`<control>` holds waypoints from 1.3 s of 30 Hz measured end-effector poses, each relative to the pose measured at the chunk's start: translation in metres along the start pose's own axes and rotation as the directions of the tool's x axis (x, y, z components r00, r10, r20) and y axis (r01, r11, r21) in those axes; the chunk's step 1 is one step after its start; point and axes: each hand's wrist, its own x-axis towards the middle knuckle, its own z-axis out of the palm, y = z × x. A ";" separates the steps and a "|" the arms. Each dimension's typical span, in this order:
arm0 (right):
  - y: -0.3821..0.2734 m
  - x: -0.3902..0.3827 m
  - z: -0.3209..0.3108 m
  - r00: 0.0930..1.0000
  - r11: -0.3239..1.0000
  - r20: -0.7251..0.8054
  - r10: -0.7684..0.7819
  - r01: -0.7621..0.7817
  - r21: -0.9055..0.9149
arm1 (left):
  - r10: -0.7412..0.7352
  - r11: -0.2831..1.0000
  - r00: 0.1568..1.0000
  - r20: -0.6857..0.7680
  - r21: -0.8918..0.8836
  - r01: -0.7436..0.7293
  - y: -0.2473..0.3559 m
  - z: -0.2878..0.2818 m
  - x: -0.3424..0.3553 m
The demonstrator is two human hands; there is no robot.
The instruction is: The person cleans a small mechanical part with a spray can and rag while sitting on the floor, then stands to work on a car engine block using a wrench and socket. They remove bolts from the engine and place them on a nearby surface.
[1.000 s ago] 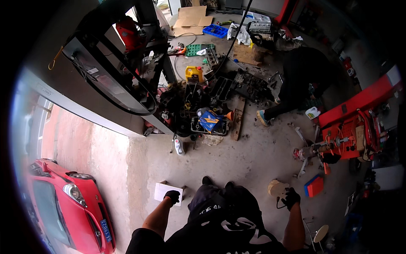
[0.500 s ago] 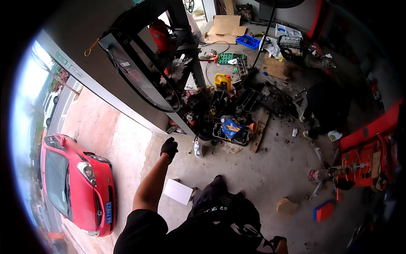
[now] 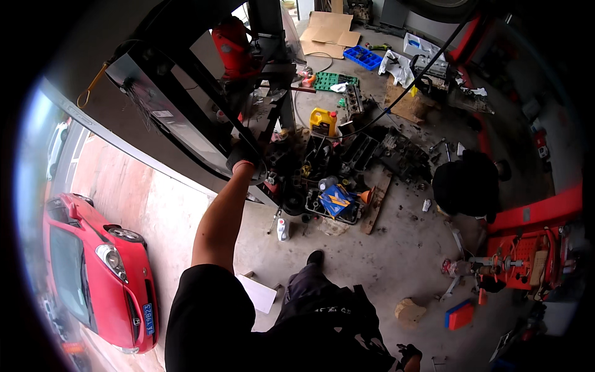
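Note:
My left hand (image 3: 242, 155), in a black glove, reaches forward to the lower end of a black upright frame (image 3: 192, 118). It is at the frame's edge, where a black hose loops down; its fingers are lost against the dark parts, so a grip cannot be made out. My right hand (image 3: 408, 356), also in a black glove, hangs low beside my body, its fingers loosely apart with nothing seen in them. Just beyond my left hand, dark engine parts (image 3: 359, 152) crowd the floor, with a yellow jug (image 3: 323, 122) among them. A red machine part (image 3: 232, 46) sits within the frame.
A white bottle (image 3: 283, 230) stands near the frame's foot. A white board (image 3: 257, 294) lies by my legs. Another person (image 3: 465, 186) bends down at the right, near a red lift or stand (image 3: 520, 257). A red car (image 3: 99, 273) is parked outside at left.
My left hand has moved forward from open air to the black frame. My right hand shows more fully. The view has shifted, and the other person's posture has changed.

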 end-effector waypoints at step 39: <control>-0.229 -0.332 0.100 0.231 0.367 0.315 -0.921 0.787 0.495 | 0.162 0.949 0.957 -0.241 -0.228 -0.218 0.032 -0.077 -0.104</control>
